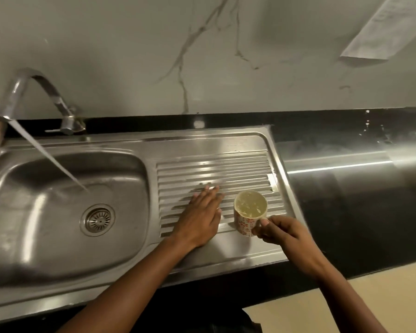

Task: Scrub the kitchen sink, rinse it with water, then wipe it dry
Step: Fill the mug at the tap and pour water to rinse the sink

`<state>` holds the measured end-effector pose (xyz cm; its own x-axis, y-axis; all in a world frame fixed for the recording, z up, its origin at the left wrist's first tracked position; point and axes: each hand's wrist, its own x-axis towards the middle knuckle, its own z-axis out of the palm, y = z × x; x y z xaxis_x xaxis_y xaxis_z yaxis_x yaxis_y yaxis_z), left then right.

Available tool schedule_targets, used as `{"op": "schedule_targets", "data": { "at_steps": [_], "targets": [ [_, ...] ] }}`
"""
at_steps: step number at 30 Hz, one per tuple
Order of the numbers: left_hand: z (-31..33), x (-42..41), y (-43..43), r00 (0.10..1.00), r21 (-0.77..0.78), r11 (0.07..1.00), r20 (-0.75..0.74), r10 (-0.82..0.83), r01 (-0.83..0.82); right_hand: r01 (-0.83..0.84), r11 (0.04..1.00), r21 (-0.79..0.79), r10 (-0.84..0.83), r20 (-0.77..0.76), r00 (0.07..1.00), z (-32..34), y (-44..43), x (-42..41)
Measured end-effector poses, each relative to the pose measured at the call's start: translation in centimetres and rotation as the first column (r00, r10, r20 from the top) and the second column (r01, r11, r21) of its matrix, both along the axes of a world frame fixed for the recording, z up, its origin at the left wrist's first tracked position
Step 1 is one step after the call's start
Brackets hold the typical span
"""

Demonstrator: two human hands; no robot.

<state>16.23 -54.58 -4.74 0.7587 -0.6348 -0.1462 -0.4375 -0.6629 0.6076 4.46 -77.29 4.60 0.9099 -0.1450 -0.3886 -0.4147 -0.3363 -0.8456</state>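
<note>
the tap [34,92] pours water into the sink [58,200]. the left hand [199,217] lies flat on the ridged drainboard [226,169], the right hand [283,234] grips a full flowered cup [247,212].

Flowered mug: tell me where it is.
Head view: the mug is over the drainboard, right of the basin, gripped by the right hand, with the left hand flat to its left.

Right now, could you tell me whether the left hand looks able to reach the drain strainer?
Probably yes: the left hand lies flat on the drainboard, holding nothing, and no object sits in the basin between it and the drain strainer.
</note>
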Motion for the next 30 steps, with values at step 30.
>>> {"op": "schedule_targets", "data": {
  "at_steps": [30],
  "targets": [
    [-4.1,8.5,-18.8,0.986,0.246,0.968,0.143,-0.083,0.046,-0.049,0.981,-0.186,0.020,-0.155,0.988,1.6,-11.6,11.2]
  ]
}}
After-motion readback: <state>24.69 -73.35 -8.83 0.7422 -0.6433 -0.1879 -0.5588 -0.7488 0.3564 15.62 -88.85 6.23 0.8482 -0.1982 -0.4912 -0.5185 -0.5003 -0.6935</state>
